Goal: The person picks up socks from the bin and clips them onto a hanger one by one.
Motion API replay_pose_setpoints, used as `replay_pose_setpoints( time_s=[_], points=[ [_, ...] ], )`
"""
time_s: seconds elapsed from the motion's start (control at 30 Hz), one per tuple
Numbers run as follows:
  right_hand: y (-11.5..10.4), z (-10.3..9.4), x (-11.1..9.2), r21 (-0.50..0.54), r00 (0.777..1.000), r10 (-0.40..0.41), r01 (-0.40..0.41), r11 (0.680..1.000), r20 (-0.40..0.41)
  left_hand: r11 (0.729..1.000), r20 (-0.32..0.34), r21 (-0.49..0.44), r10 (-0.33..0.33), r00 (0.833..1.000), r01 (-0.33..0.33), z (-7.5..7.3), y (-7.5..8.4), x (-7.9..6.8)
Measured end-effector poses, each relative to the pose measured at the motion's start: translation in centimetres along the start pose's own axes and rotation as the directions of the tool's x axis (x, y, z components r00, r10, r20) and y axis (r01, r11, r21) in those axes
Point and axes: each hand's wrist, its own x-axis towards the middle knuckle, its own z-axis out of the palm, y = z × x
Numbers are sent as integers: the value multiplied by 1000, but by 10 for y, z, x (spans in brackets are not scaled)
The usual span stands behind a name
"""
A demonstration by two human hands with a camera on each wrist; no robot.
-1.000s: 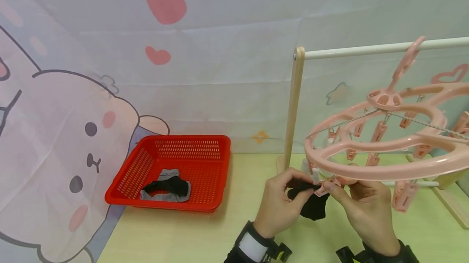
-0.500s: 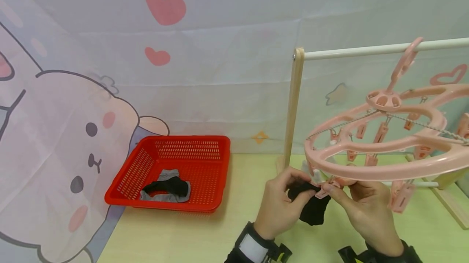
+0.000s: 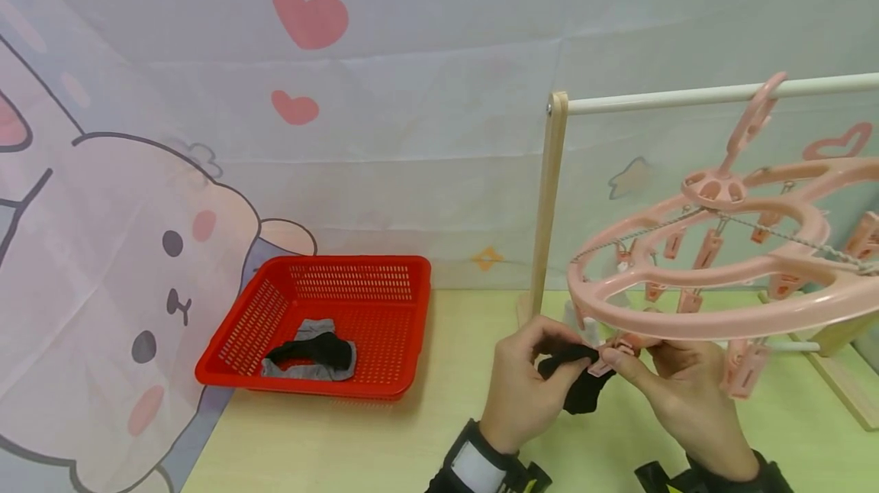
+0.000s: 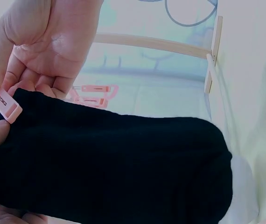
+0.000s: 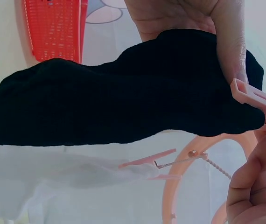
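Note:
In the head view my left hand pinches the opening end of a black sock, which hangs down below the fingers. Close by on the right, my right hand pinches a pink clothespin between thumb and fingers. The right wrist view has the clothespin's tip over the sock's end, beside the left thumb; whether it bites the cloth I cannot tell. Most of the sock spreads across the left wrist view. Above both hands is the pink round clip hanger.
A white sock hangs from another hanger clip. The hanger hooks over a white rail on a wooden post. To the left, a red basket holds a grey and black cloth item. Several clips dangle from the hanger.
The hands stay almost in place, both still pinching. The sock's hanging end has swung a little, and the hanger and its loose clips have shifted slightly left.

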Motion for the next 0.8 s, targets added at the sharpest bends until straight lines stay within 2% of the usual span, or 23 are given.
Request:
replay_pose_setpoints(
  time_s=[0.27, 0.53, 0.67, 0.8],
  points=[
    [0, 1, -1, -19, 1000, -4, 4, 1000, -4, 1000, -11, -3, 11, 1000, -11, 0, 1, -1],
    [0, 3, 0, -25, 1000, -29, 29, 999, -5, 997, -9, -61, -36, 999, 36, 1, -2, -2],
    [1, 3, 0, -22, 999, -51, 51, 998, -2, 996, -7, -79, -39, 999, 38, 1, -3, -3],
    [0, 3, 0, -35, 999, -37, 37, 999, -2, 996, -7, -83, -42, 999, 42, 2, -3, -3]
  ],
)
